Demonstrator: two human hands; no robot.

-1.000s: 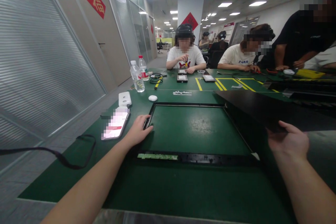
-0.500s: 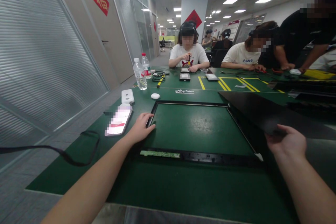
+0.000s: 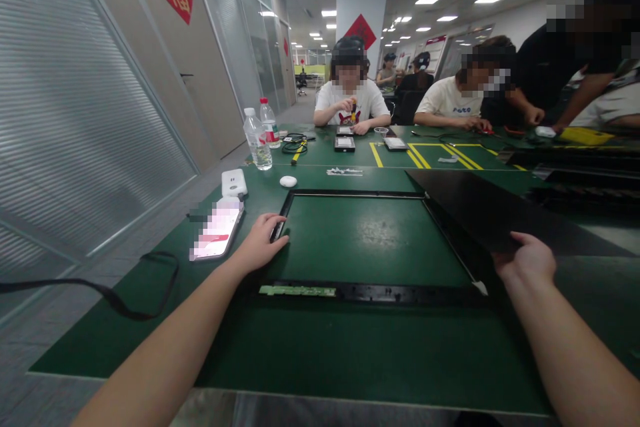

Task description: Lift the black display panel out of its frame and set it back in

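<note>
Black frame (image 3: 400,293) flat, long axis 9–3 o'clock | left hand (image 3: 261,240) gripping its 9-o'clock side | right hand (image 3: 529,263) gripping black panel (image 3: 493,207), far corner toward 10 o'clock

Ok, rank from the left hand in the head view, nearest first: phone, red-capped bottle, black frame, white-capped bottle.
1. Black frame: left side at the left hand, touching.
2. Phone: left of the hand.
3. White-capped bottle: farther up the table.
4. Red-capped bottle: just behind it.

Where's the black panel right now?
In the head view, the black panel is on the right, tilted, held by the right hand beside the black frame's right side.
</note>
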